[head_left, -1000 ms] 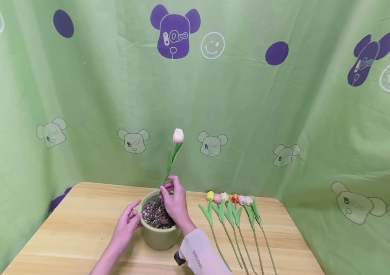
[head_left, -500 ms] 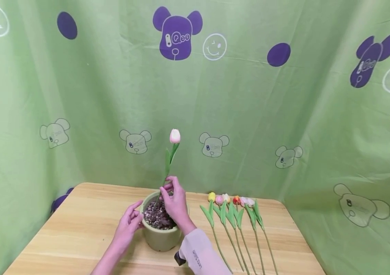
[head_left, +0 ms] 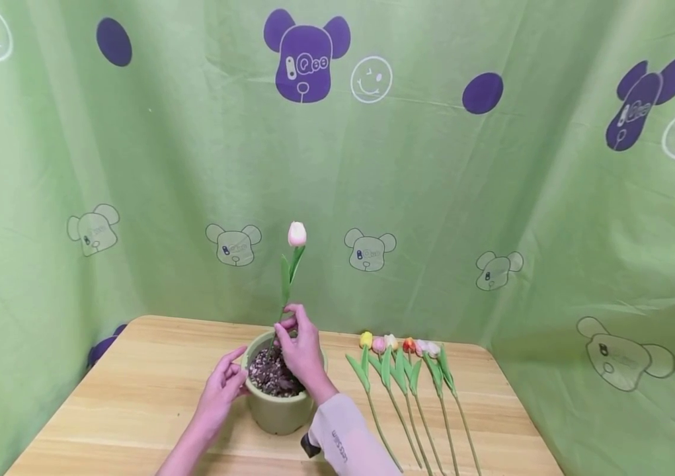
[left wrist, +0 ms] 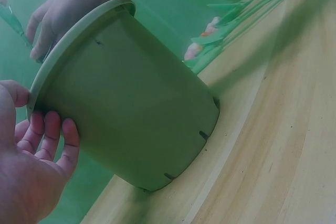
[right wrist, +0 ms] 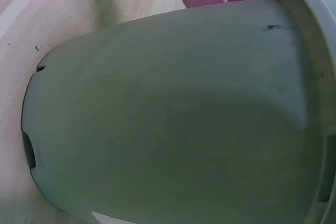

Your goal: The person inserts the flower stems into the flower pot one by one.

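Observation:
A pale pink-and-white tulip (head_left: 297,235) stands nearly upright, its stem reaching into the dark, speckled soil (head_left: 272,375) of a green flower pot (head_left: 277,413). My right hand (head_left: 304,347) pinches that stem between thumb and fingers just above the pot's rim. At the pot's left side, my left hand (head_left: 221,390) holds the rim, with the thumb at the edge and curled fingers (left wrist: 51,129) against the outer wall in the left wrist view. The right wrist view is mostly the pot's wall (right wrist: 173,114), and the right hand's fingers are out of it. The stem's lower end is hidden in the soil.
Several tulips lie side by side right of the pot, among them a yellow tulip (head_left: 366,340) and a red-orange tulip (head_left: 409,346). Their stems run toward the front of the wooden table (head_left: 117,390). A green printed curtain (head_left: 432,185) hangs around the table.
The tulip's bloom has swung a little to the left, bringing the stem closer to upright. My right hand shifted slightly left with it. The left hand stays at the pot's rim.

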Tool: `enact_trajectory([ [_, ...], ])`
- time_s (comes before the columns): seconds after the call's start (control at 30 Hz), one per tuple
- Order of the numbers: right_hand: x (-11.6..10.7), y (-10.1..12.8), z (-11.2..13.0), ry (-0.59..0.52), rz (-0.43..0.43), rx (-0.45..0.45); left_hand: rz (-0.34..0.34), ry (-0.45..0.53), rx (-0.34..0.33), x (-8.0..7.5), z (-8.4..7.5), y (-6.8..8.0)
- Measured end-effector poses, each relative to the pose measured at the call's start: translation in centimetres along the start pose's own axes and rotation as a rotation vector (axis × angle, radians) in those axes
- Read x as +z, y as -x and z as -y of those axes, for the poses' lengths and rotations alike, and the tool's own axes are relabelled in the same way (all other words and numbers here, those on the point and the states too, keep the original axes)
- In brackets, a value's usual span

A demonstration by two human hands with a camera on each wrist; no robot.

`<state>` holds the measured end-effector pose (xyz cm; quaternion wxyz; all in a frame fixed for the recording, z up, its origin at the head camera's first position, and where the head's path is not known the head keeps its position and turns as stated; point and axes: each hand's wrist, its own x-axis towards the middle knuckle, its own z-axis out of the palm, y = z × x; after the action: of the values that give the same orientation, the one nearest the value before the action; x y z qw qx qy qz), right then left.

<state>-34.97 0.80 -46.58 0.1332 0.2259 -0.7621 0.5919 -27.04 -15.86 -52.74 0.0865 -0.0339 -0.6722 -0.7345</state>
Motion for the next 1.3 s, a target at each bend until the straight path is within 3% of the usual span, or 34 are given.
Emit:
enact_trajectory([
  [0.5, 0.20, -0.15, -0.24, 0.022, 0.060, 0.046, 0.004, 0.009, -0.022, 0.02, -0.05, 0.07],
  [0.9, 0.53, -0.37, -0.28, 0.000, 0.099, 0.015, 0.002, 0.014, -0.016, 0.03, -0.23, 0.01],
  [1.3, 0.81, -0.72, -0.15, 0.110, 0.152, -0.037, -0.014, 0.009, -0.014, 0.19, -0.24, 0.04],
])
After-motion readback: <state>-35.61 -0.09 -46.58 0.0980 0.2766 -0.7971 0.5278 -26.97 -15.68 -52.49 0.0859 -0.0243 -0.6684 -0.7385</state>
